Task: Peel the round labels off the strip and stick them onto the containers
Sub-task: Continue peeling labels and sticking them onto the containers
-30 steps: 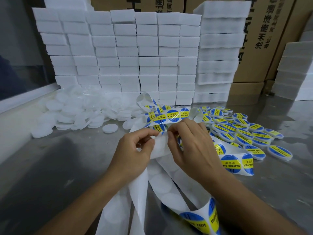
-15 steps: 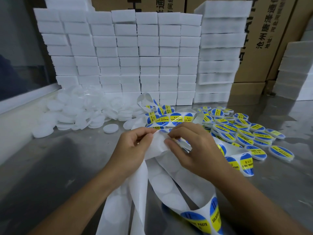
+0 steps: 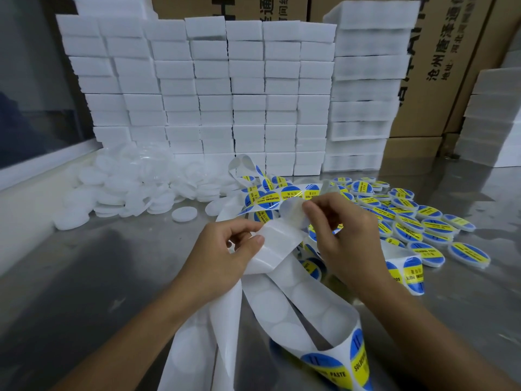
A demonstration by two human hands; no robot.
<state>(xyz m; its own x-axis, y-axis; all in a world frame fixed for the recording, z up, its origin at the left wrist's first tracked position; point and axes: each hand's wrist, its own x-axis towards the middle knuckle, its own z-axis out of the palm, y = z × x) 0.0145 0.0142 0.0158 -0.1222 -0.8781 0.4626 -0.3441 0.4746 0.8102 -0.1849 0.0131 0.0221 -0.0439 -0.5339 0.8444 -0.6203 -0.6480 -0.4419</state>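
- left hand (image 3: 225, 255) grip pinching the white backing strip (image 3: 279, 241) above the surface (image 3: 84, 277)
- right hand (image 3: 342, 232) grip pinching a round label (image 3: 293, 211) half-lifted off the strip
- labelled containers (image 3: 417, 221) lie right, unlabelled white containers (image 3: 135, 190) left

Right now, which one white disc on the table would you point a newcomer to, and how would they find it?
Start at the wall of white foam blocks at the back, then drop to the heap of white discs at its foot. The lone disc lies flat just in front of that heap, apart from the rest, on bare metal table.
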